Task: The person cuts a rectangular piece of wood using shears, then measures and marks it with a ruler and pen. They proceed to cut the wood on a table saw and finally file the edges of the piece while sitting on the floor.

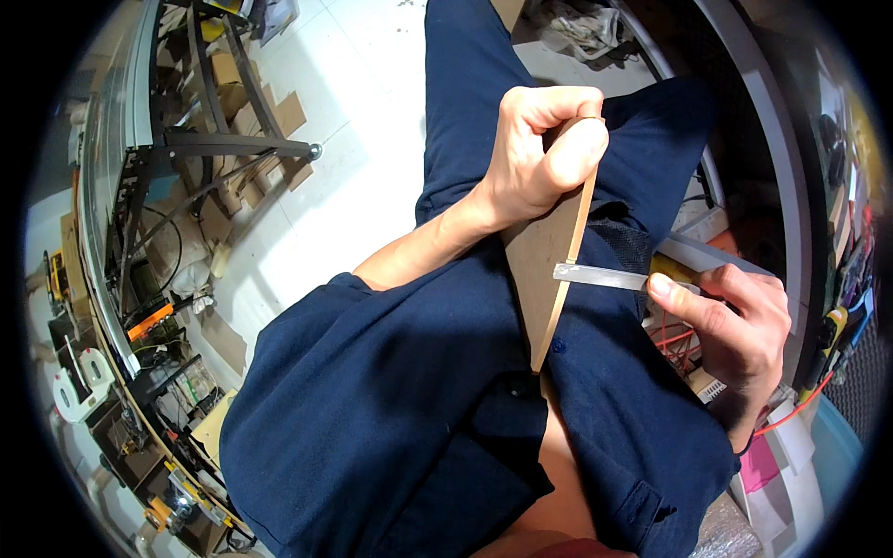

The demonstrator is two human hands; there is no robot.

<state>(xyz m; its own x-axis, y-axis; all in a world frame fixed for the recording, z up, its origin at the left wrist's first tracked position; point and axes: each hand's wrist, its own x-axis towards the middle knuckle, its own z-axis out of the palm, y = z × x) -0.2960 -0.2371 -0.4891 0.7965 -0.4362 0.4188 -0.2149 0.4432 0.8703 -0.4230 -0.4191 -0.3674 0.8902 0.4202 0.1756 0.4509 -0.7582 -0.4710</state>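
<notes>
Brown board (538,270) with pale edge, silvery-grey metal blade (600,275), dark navy clothing (391,391), white tiled floor (363,139).

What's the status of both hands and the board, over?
Left hand gripping top of thin brown wooden board, held upright against the lap. Right hand holding flat grey metal blade, its tip against the board's edge. Nothing blocking.

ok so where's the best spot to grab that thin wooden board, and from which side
Probably the top end, from above. The thin wooden board stands nearly upright against the dark blue clothing, its lower corner braced there, so the top is the free end. The left hand already wraps it there. The right hand holds a flat metal blade against its pale right edge, so keep clear of that side.
</notes>
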